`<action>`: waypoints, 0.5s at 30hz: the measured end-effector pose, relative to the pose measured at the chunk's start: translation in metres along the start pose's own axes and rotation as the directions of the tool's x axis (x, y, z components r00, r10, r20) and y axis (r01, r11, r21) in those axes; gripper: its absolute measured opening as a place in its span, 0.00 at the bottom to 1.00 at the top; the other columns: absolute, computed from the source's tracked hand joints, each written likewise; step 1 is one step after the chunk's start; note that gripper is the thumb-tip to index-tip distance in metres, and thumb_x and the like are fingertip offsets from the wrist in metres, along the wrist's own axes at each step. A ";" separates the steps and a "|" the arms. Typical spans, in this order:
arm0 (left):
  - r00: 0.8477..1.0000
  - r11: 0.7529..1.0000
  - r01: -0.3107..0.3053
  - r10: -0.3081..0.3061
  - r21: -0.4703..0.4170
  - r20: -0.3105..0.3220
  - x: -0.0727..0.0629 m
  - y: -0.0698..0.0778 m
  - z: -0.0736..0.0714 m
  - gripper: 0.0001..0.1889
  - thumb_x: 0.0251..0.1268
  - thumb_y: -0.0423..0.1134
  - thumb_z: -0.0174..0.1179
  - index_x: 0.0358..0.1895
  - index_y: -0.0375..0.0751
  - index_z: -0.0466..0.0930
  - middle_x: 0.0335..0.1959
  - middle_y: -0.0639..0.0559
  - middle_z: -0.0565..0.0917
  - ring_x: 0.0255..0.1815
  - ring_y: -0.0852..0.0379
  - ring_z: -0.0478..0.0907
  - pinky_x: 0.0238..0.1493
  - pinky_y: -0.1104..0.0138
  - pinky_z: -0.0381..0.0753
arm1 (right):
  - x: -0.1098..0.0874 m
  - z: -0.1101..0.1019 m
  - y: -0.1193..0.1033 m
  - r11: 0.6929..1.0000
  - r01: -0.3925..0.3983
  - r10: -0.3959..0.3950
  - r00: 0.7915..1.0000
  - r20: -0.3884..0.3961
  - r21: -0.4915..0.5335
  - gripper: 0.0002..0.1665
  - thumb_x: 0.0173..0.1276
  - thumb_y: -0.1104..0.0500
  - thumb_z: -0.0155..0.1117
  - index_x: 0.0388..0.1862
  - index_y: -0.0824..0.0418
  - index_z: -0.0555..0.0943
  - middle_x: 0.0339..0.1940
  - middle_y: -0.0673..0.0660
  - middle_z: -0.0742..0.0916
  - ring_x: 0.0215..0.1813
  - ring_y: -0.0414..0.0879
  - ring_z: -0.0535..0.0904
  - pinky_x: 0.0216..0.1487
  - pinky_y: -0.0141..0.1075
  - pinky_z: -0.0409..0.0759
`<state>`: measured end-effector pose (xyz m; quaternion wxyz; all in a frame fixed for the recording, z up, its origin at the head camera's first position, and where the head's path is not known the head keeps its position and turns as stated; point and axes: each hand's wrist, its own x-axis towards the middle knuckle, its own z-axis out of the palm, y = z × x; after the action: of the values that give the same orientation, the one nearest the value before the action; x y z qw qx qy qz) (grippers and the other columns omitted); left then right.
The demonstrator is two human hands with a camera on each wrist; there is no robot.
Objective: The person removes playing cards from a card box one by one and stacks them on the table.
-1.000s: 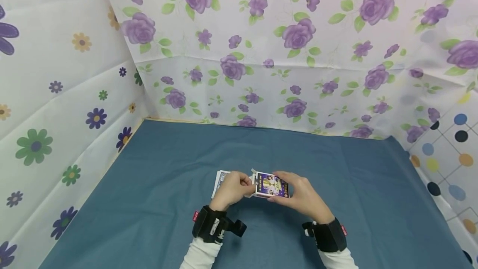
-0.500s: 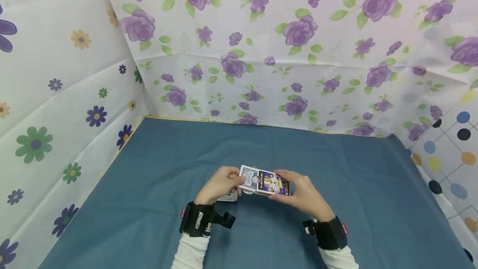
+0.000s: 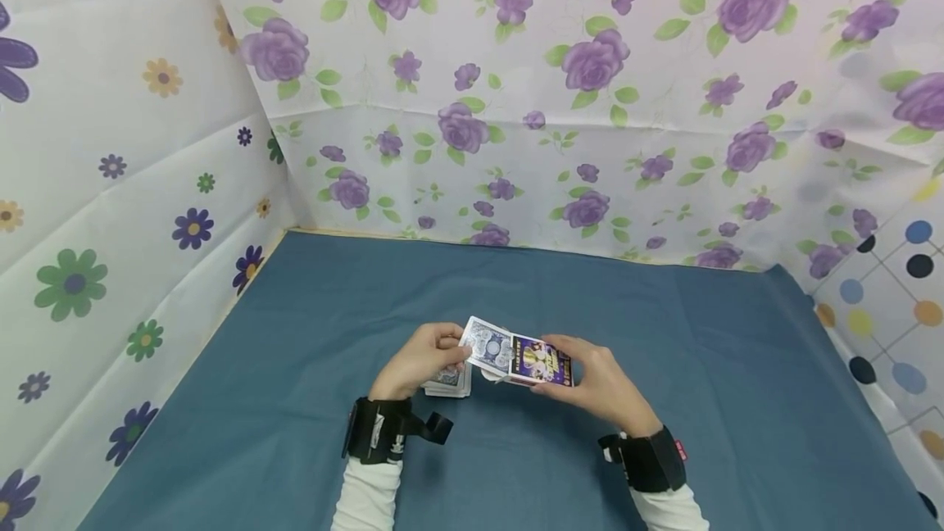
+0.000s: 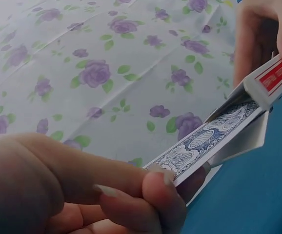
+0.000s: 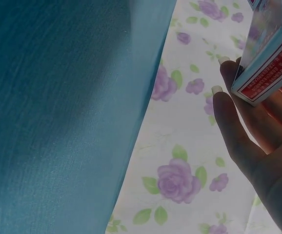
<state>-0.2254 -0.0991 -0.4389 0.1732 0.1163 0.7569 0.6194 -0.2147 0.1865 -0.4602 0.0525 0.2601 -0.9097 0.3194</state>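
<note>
My left hand (image 3: 419, 360) pinches the outer end of some blue-and-white patterned playing cards (image 3: 490, 346) between thumb and fingers. Their other end is inside the card box (image 3: 542, 360), hidden from sight. Around the closed end of this purple-fronted box, the thumb and fingers of my right hand (image 3: 601, 383) grip its edges. The left wrist view shows the cards (image 4: 194, 146) sticking out of the box's open mouth, flap (image 4: 243, 139) hanging below. In the right wrist view the box's red-labelled side (image 5: 270, 73) lies against the fingers. A stack of cards (image 3: 448, 382) lies beneath my left hand.
A blue cloth (image 3: 310, 400) covers the table. Behind it rises a white curtain with purple roses (image 3: 460, 128); patterned sheets hang at the left (image 3: 72, 285) and right (image 3: 903, 310).
My left hand has moved left, and the cards have come into sight, sticking further out of the box. More of the stack underneath shows. My right hand and the box have barely moved.
</note>
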 end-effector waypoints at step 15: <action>0.937 0.996 0.078 -0.092 -0.053 -0.336 0.001 -0.013 -0.012 0.17 0.65 0.38 0.63 0.53 0.32 0.81 0.32 0.47 0.84 0.32 0.51 0.75 0.38 0.61 0.74 | -0.001 -0.002 0.001 1.000 -0.012 0.012 1.000 -0.009 -0.012 0.41 0.54 0.41 0.75 0.62 0.61 0.77 0.59 0.59 0.83 0.58 0.53 0.81 0.50 0.49 0.80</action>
<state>-0.2308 -0.1119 -0.4502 0.0694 -0.0280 0.7675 0.6367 -0.2148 0.1886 -0.4595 0.0562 0.2527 -0.9130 0.3153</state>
